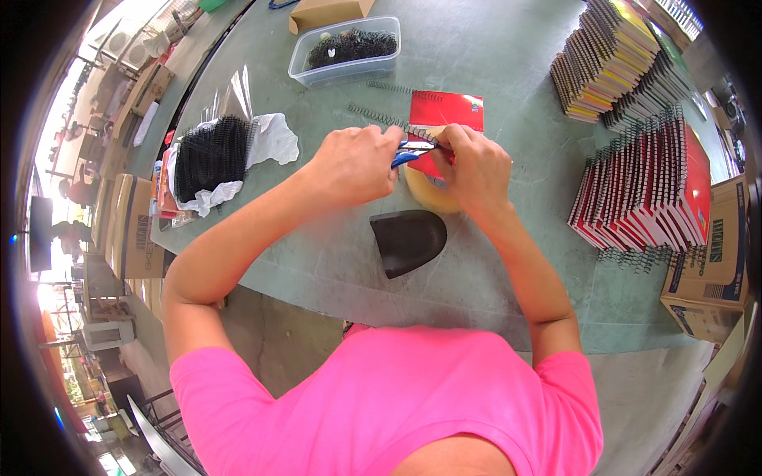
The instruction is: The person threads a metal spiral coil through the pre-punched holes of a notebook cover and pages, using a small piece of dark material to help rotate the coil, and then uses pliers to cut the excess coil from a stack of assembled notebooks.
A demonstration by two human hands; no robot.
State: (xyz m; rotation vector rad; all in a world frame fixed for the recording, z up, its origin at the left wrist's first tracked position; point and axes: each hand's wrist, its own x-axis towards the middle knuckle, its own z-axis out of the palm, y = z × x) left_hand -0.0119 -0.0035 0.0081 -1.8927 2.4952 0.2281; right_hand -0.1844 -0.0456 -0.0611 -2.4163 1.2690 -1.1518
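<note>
My left hand point(357, 164) is closed around blue-handled pliers point(405, 158), whose metal jaws point toward my right hand. With fingers pinched, my right hand point(479, 168) grips the end of a black spiral coil point(377, 115) at the edge of a red notebook. Fingers partly hide this spot. Beyond them the red cover point(464, 111) of a notebook shows, with another coil point(389, 87) lying loose beside it. Under my hands sits a yellowish roll of tape point(432, 194). Nearer to me rests a black, rounded piece point(409, 240).
Stacked red spiral notebooks point(643, 186) stand at the right, with yellow-edged ones point(607, 59) behind. A cardboard box point(710, 262) is beside them. At the left lies a bundle of black coils point(210, 159) on white wrapping. A clear plastic tub point(345, 75) holds more coils.
</note>
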